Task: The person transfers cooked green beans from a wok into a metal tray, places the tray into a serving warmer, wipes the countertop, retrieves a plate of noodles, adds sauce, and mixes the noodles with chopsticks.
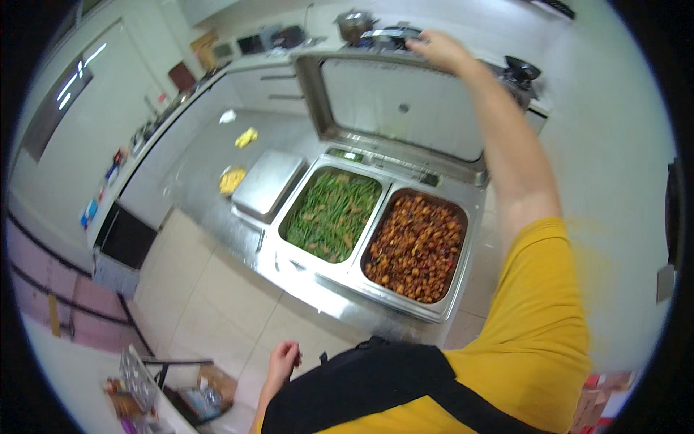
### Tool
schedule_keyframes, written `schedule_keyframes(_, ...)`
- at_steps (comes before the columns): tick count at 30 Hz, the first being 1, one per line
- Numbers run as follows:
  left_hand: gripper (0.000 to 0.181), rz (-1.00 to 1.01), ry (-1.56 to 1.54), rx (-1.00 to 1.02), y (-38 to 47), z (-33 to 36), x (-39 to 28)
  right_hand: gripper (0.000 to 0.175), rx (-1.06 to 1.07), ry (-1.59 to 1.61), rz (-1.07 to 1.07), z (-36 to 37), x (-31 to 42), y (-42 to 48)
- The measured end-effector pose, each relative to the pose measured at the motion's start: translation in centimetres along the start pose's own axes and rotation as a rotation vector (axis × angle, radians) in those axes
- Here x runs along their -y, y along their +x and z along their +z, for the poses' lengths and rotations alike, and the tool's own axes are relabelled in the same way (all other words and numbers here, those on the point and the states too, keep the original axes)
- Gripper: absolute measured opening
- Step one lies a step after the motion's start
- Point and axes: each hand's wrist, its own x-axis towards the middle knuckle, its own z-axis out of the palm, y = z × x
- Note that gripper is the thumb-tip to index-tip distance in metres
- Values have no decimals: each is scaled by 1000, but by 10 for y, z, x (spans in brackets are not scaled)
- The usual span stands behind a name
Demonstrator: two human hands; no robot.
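Note:
My right hand (434,50) is raised at the top, at the handle (385,34) on the edge of a raised steel chafing dish lid (404,108); blur hides how its fingers sit on it. Under the lid are two steel food pans side by side. The left one holds cooked green vegetables with bits of meat (333,217), the right one a diced reddish-brown dish (417,247). Low in the view, near my body, my left hand (286,358) hangs with curled fingers, apart from the steel table (206,217); nothing shows in it.
Left of the pans sit a steel box-like scale (269,182) and a small bowl of yellow food (232,180). Yellow cloth-like material (246,138) lies farther back. Behind, a counter bears a steel pot (355,24) and a black pan (521,68). A shelf (162,390) stands lower left.

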Motion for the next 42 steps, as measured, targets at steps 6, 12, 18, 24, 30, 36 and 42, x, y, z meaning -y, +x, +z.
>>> schedule_keyframes(6,13,-85,-80,72,-1,-49,17,18,223,312,-49,27,106,-132)
schedule_keyframes(12,14,-51,-101,95,-14,-130,61,20,205,-297,-332,111,199,-326)
schedule_keyframes(18,15,-24,-36,-28,-60,-275,128,57,392,-373,137,180,249,-425)
schedule_keyframes(24,15,-170,-206,-134,-44,-371,134,70,340,-483,349,235,261,-436)
schedule_keyframes(30,16,-28,-251,-43,80,-458,89,56,-1,-249,-14,293,398,-401)
schedule_keyframes(36,17,-105,-190,-127,198,-600,71,47,277,495,-398,499,621,-248)
schedule_keyframes(42,13,-265,-364,-673,212,-740,77,37,370,776,-455,610,781,-60)
